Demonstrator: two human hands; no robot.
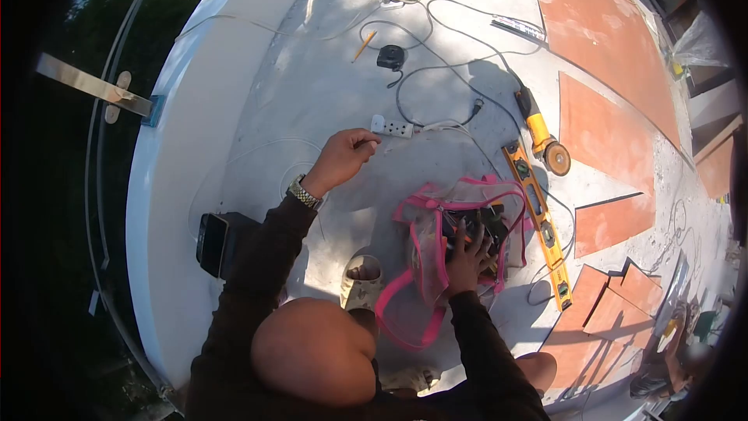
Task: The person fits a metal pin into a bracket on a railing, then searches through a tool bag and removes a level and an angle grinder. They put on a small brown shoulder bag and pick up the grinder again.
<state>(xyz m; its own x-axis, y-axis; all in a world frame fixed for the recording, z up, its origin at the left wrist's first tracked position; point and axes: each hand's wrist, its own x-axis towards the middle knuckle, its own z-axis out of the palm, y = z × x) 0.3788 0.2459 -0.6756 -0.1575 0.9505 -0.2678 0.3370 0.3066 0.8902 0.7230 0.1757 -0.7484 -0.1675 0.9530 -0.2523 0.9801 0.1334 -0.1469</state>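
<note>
My left hand [344, 160], with a metal-band watch [304, 192] on its wrist, hovers over the concrete floor just short of a white power strip [393, 127]. Its thumb and fingers are pressed together; whether something small sits in the pinch is hidden. Between my knees lies a clear bag with pink trim [425, 245], its top unzipped. My right hand [465, 261] reaches into it, fingers spread over dark tools [492, 226] whose kinds I cannot make out. Right of the bag lies a yellow spirit level [538, 218], with a yellow angle grinder [538, 125] beyond it.
A black tape measure [390, 56] and an orange pencil [364, 45] lie farther off among looping cables [436, 23]. Terracotta tiles [604, 125] cover the right side. A black box-shaped device [222, 243] stands left by the white raised edge [187, 148].
</note>
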